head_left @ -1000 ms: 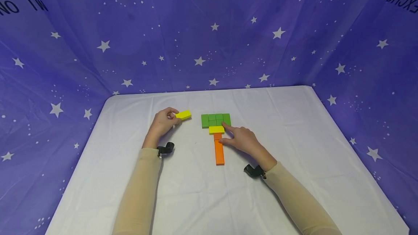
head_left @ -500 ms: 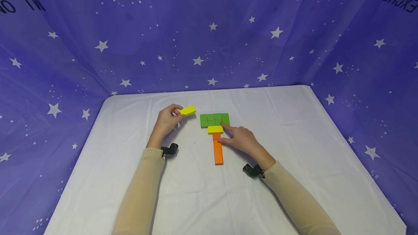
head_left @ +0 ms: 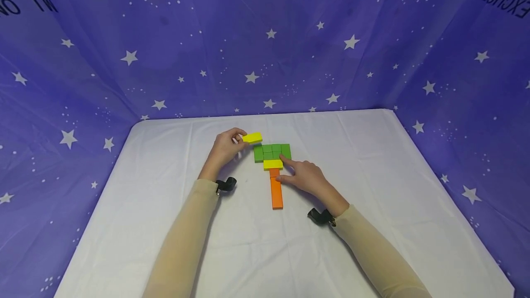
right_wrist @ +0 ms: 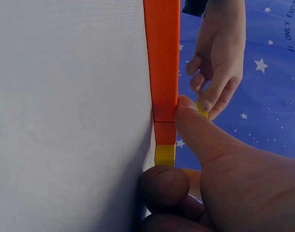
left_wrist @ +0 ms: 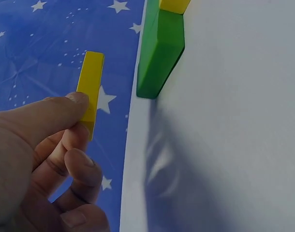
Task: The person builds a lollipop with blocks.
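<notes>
My left hand [head_left: 225,148] pinches a yellow rectangular block [head_left: 253,138] between thumb and fingers, held just beyond the back left corner of a group of green blocks [head_left: 267,151]. In the left wrist view this yellow block [left_wrist: 91,79] is apart from the green block [left_wrist: 162,53]. Below the green group lie a second yellow block [head_left: 272,164], a small orange block [head_left: 274,173] and a long orange block [head_left: 277,194] in line. My right hand [head_left: 307,177] rests beside them, index fingertip on the green group and thumb against the orange blocks. Its other fingers partly hide blocks in the right wrist view.
A white cloth covers the table [head_left: 352,151]. A purple curtain [head_left: 207,49] with white stars hangs behind it and at both sides. Each wrist wears a black camera, such as the right one's wrist camera [head_left: 320,216].
My left hand has moved to the right and farther back with the yellow block, bringing it near the green blocks' back left corner. My right hand stays in place on the arrangement.
</notes>
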`<state>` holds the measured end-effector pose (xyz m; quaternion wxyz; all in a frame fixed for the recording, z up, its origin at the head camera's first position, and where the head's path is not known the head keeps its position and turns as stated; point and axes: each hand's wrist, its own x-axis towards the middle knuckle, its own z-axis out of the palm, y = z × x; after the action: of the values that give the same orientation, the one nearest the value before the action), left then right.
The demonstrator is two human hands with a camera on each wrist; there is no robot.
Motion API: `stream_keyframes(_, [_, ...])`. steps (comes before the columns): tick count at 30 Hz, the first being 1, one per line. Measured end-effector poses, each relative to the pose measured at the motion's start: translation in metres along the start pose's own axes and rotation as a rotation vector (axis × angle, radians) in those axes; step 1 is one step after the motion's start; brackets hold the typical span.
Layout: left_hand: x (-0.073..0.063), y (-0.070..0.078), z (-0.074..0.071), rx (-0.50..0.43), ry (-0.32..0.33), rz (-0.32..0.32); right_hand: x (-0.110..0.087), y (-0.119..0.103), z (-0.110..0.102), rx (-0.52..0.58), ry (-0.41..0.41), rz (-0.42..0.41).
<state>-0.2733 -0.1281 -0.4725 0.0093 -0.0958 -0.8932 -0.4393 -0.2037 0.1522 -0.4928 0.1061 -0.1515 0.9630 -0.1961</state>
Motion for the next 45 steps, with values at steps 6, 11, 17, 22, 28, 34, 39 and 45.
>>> stream_keyframes(6, [0.009, 0.003, 0.01, -0.04, -0.052, -0.021, -0.001, 0.0, 0.0, 0.011, -0.012, 0.001])
stream_keyframes(11, [0.014, 0.005, 0.02, -0.049, -0.055, -0.022, 0.0, -0.001, -0.002, 0.005, -0.015, 0.004])
stream_keyframes(17, [0.02, 0.009, 0.03, -0.018, -0.052, -0.021, 0.0, -0.001, -0.003, 0.001, -0.014, 0.003])
stream_keyframes(22, [0.025, 0.011, 0.037, -0.012, -0.077, -0.021, -0.001, -0.002, -0.003, -0.008, -0.017, 0.003])
stream_keyframes(28, [0.028, 0.012, 0.042, 0.005, -0.097, -0.048, -0.001, -0.002, -0.004, -0.011, -0.014, 0.004])
stream_keyframes(34, [0.032, 0.012, 0.045, 0.007, -0.113, -0.064, 0.0, -0.002, -0.004, -0.009, -0.014, 0.004])
stream_keyframes(39, [0.036, 0.013, 0.046, 0.02, -0.12, -0.069, 0.0, -0.001, -0.003, -0.009, -0.003, -0.003])
stream_keyframes(45, [0.038, 0.013, 0.048, 0.041, -0.136, -0.071, 0.0, 0.0, -0.002, -0.012, -0.011, 0.0])
